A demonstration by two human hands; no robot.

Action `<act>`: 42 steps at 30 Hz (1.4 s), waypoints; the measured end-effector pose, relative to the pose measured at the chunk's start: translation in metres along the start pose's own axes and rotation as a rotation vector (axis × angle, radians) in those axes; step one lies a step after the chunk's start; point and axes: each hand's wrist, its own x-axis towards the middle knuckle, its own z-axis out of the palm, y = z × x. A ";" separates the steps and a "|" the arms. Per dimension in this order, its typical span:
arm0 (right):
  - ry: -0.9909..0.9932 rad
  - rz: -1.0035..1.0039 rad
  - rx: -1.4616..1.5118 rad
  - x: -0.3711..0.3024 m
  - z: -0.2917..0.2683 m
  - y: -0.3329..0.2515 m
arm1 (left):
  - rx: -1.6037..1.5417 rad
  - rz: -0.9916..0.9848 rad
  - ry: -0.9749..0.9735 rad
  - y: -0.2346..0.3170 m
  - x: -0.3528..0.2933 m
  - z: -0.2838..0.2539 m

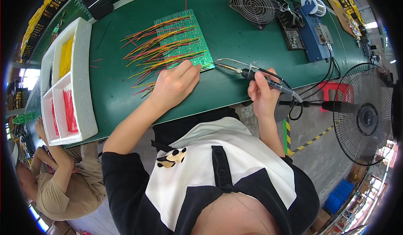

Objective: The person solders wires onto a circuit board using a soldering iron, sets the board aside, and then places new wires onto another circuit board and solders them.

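A green circuit board panel lies on the green bench, with rows of red, yellow and black wires fanning out from it to the left. My left hand rests at the panel's near edge, its fingers pinched together by the nearest wires; what sits between the fingertips is hidden. In my right hand is a soldering iron, held like a pen, with a thin curved metal tube clamped along it. The iron points left, its tip close to the panel's near right corner.
A white foam box holds yellow and red wires in compartments at left. Behind the iron stand a small square fan, a blue soldering station and a solder spool. A pedestal fan is at right. A co-worker sits at left.
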 end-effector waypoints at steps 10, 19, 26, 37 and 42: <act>0.074 0.035 0.243 0.012 -0.010 -0.008 | 0.022 0.013 0.009 -0.003 0.002 0.002; 0.107 -0.041 0.251 0.039 -0.020 -0.002 | 0.210 -0.020 -0.016 0.002 -0.006 -0.014; 0.060 -0.116 0.285 0.041 -0.041 0.005 | 0.233 -0.051 -0.077 0.000 -0.017 -0.023; -0.019 -0.126 0.212 0.042 -0.030 0.001 | 0.341 -0.113 0.075 0.048 -0.039 -0.054; -0.004 -0.132 0.227 0.039 -0.028 -0.003 | 0.657 -0.670 0.160 0.004 -0.041 -0.184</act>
